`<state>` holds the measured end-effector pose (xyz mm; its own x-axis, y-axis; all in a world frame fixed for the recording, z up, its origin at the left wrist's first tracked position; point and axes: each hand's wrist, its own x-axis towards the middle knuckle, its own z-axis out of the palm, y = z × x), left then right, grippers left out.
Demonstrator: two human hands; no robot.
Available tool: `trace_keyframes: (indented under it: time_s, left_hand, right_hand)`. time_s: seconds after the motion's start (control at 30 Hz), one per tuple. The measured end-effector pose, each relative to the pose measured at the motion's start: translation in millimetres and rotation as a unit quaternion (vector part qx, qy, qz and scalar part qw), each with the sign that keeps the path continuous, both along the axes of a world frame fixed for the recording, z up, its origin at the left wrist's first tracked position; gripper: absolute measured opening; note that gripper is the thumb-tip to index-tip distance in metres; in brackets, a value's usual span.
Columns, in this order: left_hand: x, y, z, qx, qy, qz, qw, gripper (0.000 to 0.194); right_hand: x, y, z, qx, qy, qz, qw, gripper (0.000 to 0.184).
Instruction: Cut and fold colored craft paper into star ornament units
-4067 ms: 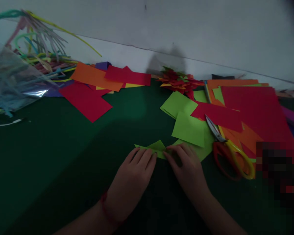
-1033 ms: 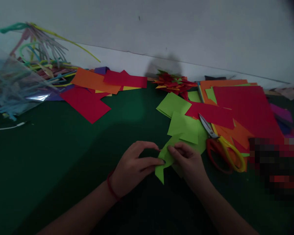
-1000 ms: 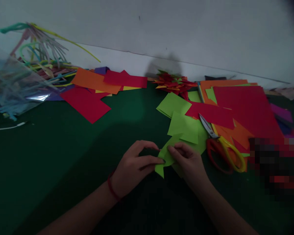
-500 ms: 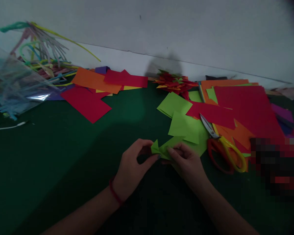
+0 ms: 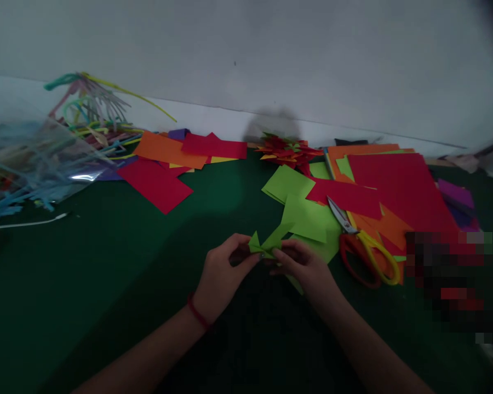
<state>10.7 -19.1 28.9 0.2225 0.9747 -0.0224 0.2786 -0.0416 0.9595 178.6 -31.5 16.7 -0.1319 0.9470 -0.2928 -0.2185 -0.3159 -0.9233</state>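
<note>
A folded piece of light-green paper [image 5: 272, 241] is held between my two hands above the green table, its creased points standing up. My left hand [image 5: 224, 271] pinches its left end between thumb and fingers; a red band circles that wrist. At the other end, my right hand [image 5: 306, 269] grips the paper with the thumb in front and fingers behind. Flat light-green squares [image 5: 308, 216] lie just beyond my right hand. To the right of them rest scissors [image 5: 359, 235] with one red and one yellow handle, blades pointing away.
Pipe cleaners [image 5: 102, 131] spill from a clear plastic bag [image 5: 45, 164] at the left. Red sheets [image 5: 158, 183] and an orange sheet [image 5: 170, 151] lie back left. A spiky folded-paper piece [image 5: 287, 150] sits near the wall. Stacked coloured paper [image 5: 398, 186] lies at the right.
My right hand has bent its side of the green paper, so a narrow strip now points up and away. The hands have drawn slightly closer together, and the view has tilted a little.
</note>
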Motion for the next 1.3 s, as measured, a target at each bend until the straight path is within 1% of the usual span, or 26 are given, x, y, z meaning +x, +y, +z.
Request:
trace_keyframes:
  time_s: [0.07,0.17,0.3,0.43,0.53,0.63,0.77,0.87,0.93,1.0,1.07,1.17,1.23,1.3]
  left_hand:
    - [1,0,3.5,0.001,-0.015,0.003,1.0,0.011]
    - [5,1,7.9,-0.01,-0.044,0.013,0.999,0.012]
    - [9,5,13.0,-0.03,-0.077,0.044,0.996,0.014]
    - [13,14,14.2,-0.023,-0.112,0.076,0.991,0.015]
    - [17,22,8.7,-0.017,-0.134,0.1,0.986,0.016]
    - [21,28,-0.8,-0.029,-0.161,0.096,0.982,0.017]
    - [21,29,-11.9,-0.084,-0.214,0.045,0.972,0.024]
    - [16,29,-16.3,-0.14,-0.242,0.004,0.96,0.038]
    - [14,29,-18.4,-0.153,-0.226,-0.016,0.962,0.037]
    - [14,30,-20.7,-0.139,-0.189,-0.02,0.972,0.028]
    - [16,30,-23.2,-0.116,-0.165,0.0,0.98,0.025]
    - [20,29,-26.0,-0.096,-0.162,0.034,0.982,0.025]
    - [21,28,-26.7,-0.068,-0.155,0.046,0.984,0.024]
    - [22,29,-26.9,-0.035,-0.134,0.062,0.988,0.021]
  right_hand:
    - [-2,0,6.2,-0.018,0.006,-0.017,1.0,0.018]
    - [-6,1,15.5,-0.036,0.01,-0.065,0.997,0.019]
    - [-9,5,23.7,-0.016,0.016,-0.109,0.994,0.019]
    - [-12,12,24.1,-0.001,0.046,-0.123,0.991,0.024]
    - [-15,18,18.8,0.032,0.033,-0.136,0.99,0.027]
    - [-15,22,9.3,0.066,0.003,-0.134,0.989,0.031]
    - [-5,26,-4.7,0.115,-0.067,-0.12,0.984,0.033]
    - [4,28,-9.7,0.142,-0.105,-0.065,0.982,0.035]
    - [7,29,-9.4,0.147,-0.109,-0.03,0.983,0.037]
    - [6,29,-7.0,0.14,-0.107,-0.022,0.984,0.038]
    - [2,28,-3.8,0.122,-0.095,-0.038,0.987,0.036]
    - [-5,24,0.0,0.099,-0.097,-0.056,0.989,0.036]
    - [-6,22,-0.1,0.1,-0.131,-0.045,0.985,0.044]
    - [-4,23,-2.9,0.1,-0.159,-0.037,0.982,0.058]
